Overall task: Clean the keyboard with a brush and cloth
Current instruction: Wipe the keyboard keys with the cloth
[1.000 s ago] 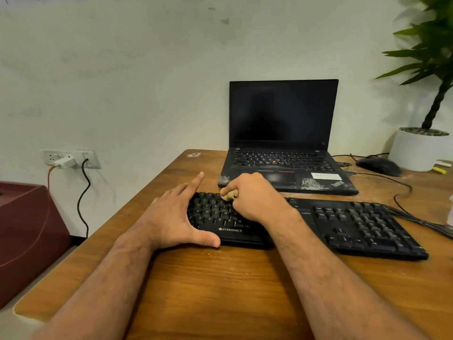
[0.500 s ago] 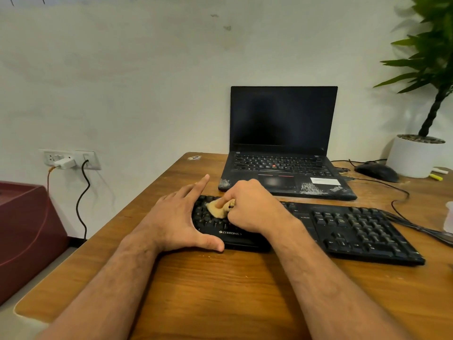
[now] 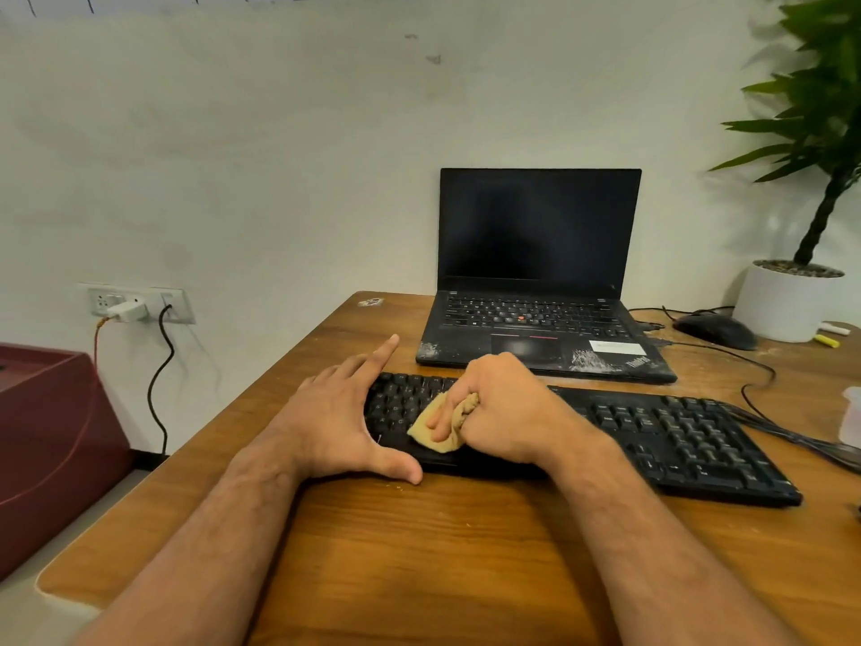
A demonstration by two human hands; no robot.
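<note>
A black keyboard lies across the wooden desk. My right hand grips a bunched tan cloth and presses it onto the keys at the keyboard's left part, near the front edge. My left hand rests flat against the keyboard's left end, fingers straight and thumb spread along the front edge. No brush is in view.
An open black laptop with a dark screen stands just behind the keyboard. A black mouse, cables and a potted plant sit at the back right. A maroon box stands left of the desk, below a wall socket.
My right hand has drawn the cloth from the keyboard's back rows toward its front edge, and more of the cloth shows. My left hand has stayed at the left end.
</note>
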